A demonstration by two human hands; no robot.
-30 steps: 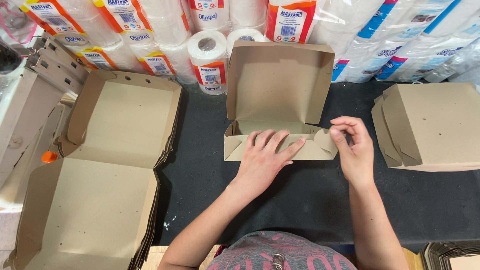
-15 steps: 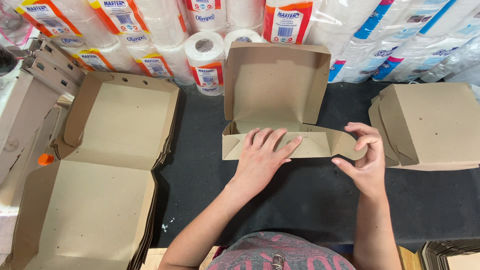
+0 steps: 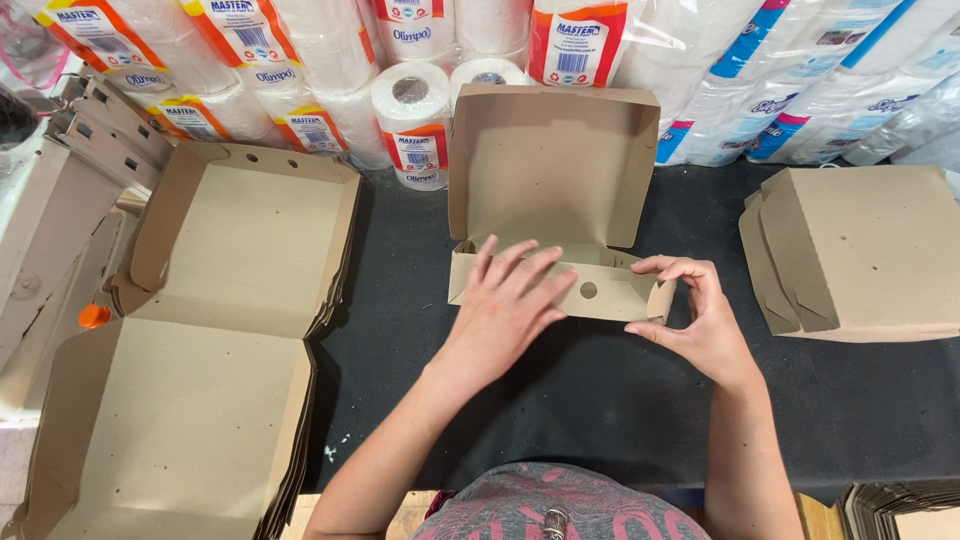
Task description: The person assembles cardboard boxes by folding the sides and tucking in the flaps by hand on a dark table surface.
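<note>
the far edge of the dark table [image 3: 600,400] is hidden behind a wall of wrapped paper rolls [image 3: 300,90], whose tops are cut off by the frame. the stack of flat box blanks [image 3: 190,400], well to the left of the left hand, is cut off at the lower left corner, and how many sheets it holds cannot be told. the pile of folded boxes [image 3: 860,260], to the right of the right hand, is partly cut off at the right edge. the floor of the cardboard box [image 3: 555,200] is largely hidden under the left hand.

an open stretch of dark table is seen on the near side of both hands, running towards the body, and narrower dark strips are left between the box and the stacks on either side.

the box is placed at the middle of the table, directly under and beyond the hands, with its lid stood upright on the far side and its front wall, pierced by a round hole, turned towards the body. the left hand [image 3: 510,305] is laid flat with fingers spread over the front wall and the inside of the box. the right hand [image 3: 700,325] is curled at the box's right front corner, where the corner flap is pinched between thumb and fingertips. a small orange cap [image 3: 94,316] is seen far to the left.
</note>
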